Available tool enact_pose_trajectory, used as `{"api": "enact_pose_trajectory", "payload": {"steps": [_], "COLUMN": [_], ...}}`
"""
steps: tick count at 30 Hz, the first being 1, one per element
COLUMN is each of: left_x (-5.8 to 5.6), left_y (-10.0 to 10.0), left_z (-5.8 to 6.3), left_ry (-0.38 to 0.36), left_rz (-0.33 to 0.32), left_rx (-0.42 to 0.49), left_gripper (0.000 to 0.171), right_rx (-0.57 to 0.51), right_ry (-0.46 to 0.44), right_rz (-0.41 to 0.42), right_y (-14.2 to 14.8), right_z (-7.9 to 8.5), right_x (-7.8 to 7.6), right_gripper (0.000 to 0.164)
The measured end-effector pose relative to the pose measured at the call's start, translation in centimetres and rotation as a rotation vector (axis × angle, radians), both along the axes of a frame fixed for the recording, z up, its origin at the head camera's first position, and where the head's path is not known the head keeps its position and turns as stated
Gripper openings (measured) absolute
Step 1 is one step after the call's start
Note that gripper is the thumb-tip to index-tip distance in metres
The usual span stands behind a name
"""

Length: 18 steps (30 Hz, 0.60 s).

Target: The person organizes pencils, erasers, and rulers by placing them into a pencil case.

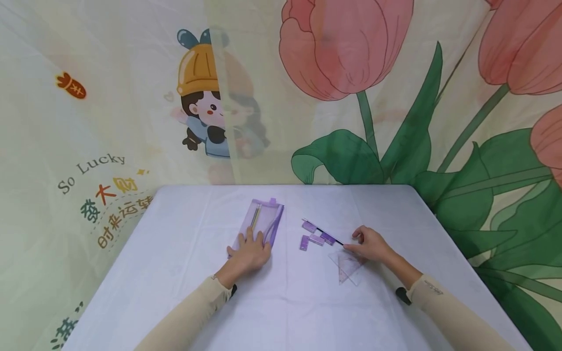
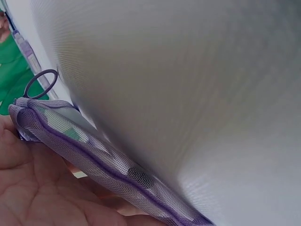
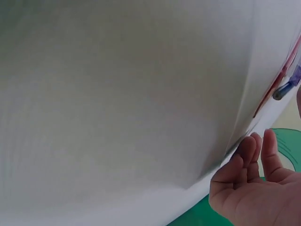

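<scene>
A purple mesh zip pencil case [image 1: 244,225] lies left of the table's middle, with thin pencils [image 1: 255,218] showing inside. My left hand [image 1: 249,252] rests on its lower part with fingers spread; in the left wrist view the palm is beside the mesh case [image 2: 101,155]. My right hand [image 1: 371,245] is at the near end of a dark pencil or pen [image 1: 327,234], its thumb side close to that tip. In the right wrist view its fingers [image 3: 247,157] are bent and apart from the dark rounded end [image 3: 281,91]. Whether the thumb touches the pen is hidden.
Several small purple blocks [image 1: 304,243] lie beside and under the pen. Clear plastic set squares [image 1: 349,268] overlap just below the right hand. A white cloth covers the table [image 1: 175,273], and a printed curtain [image 1: 259,170] hangs behind its far edge.
</scene>
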State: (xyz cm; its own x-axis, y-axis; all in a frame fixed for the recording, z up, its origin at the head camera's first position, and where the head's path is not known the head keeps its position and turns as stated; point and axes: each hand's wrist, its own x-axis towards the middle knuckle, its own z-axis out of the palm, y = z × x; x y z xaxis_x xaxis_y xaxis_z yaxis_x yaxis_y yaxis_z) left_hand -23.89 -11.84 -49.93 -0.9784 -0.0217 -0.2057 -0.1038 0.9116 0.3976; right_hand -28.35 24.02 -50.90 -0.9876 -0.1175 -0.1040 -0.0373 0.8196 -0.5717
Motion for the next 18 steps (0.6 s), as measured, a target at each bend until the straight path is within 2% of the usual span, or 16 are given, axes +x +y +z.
{"api": "enact_pose_trajectory", "payload": {"steps": [6,10,18], "left_x": [-0.01,-0.03,-0.02], "left_y": [-0.01,0.0,0.05], "left_z": [-0.07,-0.05,-0.03], "left_ry": [-0.003,0.001,-0.001], "left_rz": [0.004,0.002,0.0], "left_rx": [-0.008,-0.007,-0.019], "left_gripper": [0.061,0.061,0.062], "right_rx": [-0.047,-0.052,-0.055], "right_ry": [-0.033,-0.003,0.001], "right_rz": [0.026,0.039,0.073], "right_y": [-0.6,-0.7,-0.85], "right_z": [-0.19,-0.27,-0.13], "right_x": [-0.27,-0.55,-0.55], "right_gripper": [0.038,0.029,0.014]}}
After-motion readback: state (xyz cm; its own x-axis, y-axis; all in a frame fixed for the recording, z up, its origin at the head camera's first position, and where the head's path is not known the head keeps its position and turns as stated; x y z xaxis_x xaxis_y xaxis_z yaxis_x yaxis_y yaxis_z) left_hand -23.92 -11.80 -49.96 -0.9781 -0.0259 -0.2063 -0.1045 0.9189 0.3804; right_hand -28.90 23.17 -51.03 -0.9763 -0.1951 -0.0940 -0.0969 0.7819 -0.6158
